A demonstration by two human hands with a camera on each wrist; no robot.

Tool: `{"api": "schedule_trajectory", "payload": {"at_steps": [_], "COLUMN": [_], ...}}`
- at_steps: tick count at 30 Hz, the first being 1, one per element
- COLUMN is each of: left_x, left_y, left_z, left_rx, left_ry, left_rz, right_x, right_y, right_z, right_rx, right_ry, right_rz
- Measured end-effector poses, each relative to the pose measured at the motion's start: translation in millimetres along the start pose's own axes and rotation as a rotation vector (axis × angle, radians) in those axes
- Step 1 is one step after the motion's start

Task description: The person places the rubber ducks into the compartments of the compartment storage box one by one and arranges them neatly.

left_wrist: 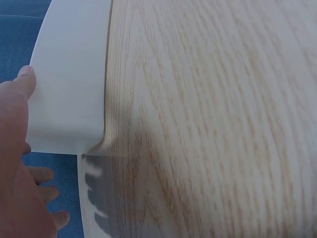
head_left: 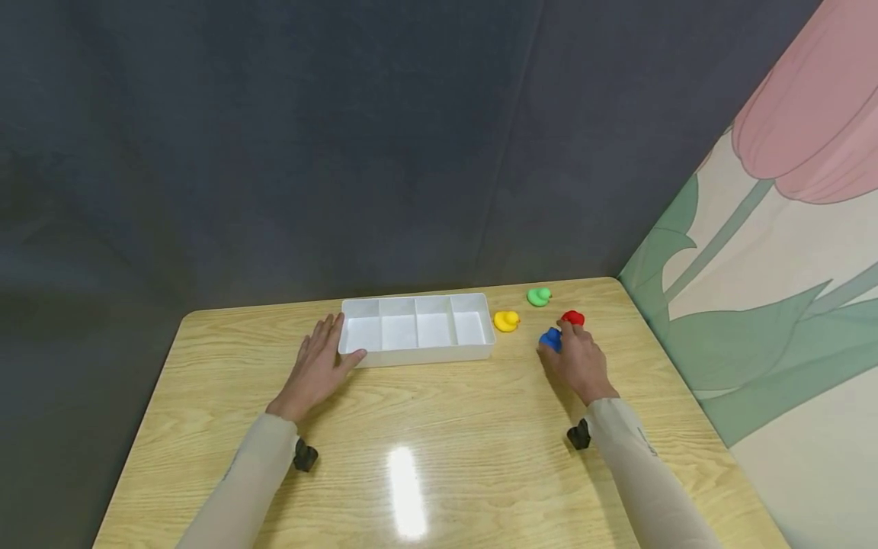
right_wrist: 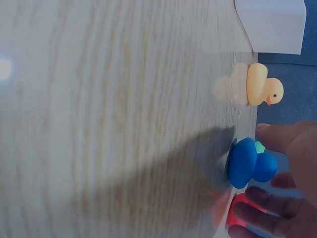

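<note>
My left hand (head_left: 318,375) lies with spread fingers at the left end of a white tray (head_left: 425,355) divided into several compartments. In the left wrist view its thumb (left_wrist: 27,82) touches the tray's top edge. My right hand (head_left: 579,362) reaches over a blue rubber duck (right_wrist: 242,163) that sits on the table. Its thumb and fingers stand apart on either side of the duck, with a gap visible at the thumb. Just beyond is a red rubber duck (head_left: 573,316), partly hidden by the fingers in the right wrist view.
A yellow rubber duck (head_left: 506,321) sits just right of the tray, and a green rubber duck (head_left: 539,296) stands near the table's back edge. Behind the wooden table (head_left: 473,442) hangs a dark curtain (head_left: 343,152). A flower-patterned wall (head_left: 754,335) borders the right side.
</note>
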State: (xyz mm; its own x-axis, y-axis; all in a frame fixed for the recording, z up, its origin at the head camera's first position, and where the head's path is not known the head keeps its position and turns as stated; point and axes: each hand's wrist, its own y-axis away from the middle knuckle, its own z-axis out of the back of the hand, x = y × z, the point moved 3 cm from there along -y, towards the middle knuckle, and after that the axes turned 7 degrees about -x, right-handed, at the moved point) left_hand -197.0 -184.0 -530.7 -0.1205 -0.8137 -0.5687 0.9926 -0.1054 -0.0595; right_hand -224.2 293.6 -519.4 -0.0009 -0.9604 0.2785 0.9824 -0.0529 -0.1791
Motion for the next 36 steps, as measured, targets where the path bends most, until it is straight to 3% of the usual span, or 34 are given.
{"api": "schedule_trajectory", "payload": {"at_steps": [6,14,36], "left_x": [0.8,0.5,-3.0], "left_y": [-1.3,-1.1,0.4], "left_z": [-0.7,-0.9,2.3], "left_rx": [-0.008,-0.015,0.012], "left_ry": [-0.024,-0.016,0.019], "left_rz": [-0.002,-0.002,0.008], "right_x": [-1.9,-6.6,2.4], "right_y": [-4.1,-13.7,-23.4], "right_z": [2.4,0.5,6.0], "right_rx": [0.027,0.257,0.234], "right_ry": [0.075,0.107,0.073], "right_rz": [-0.125,-0.302,-0.226]}}
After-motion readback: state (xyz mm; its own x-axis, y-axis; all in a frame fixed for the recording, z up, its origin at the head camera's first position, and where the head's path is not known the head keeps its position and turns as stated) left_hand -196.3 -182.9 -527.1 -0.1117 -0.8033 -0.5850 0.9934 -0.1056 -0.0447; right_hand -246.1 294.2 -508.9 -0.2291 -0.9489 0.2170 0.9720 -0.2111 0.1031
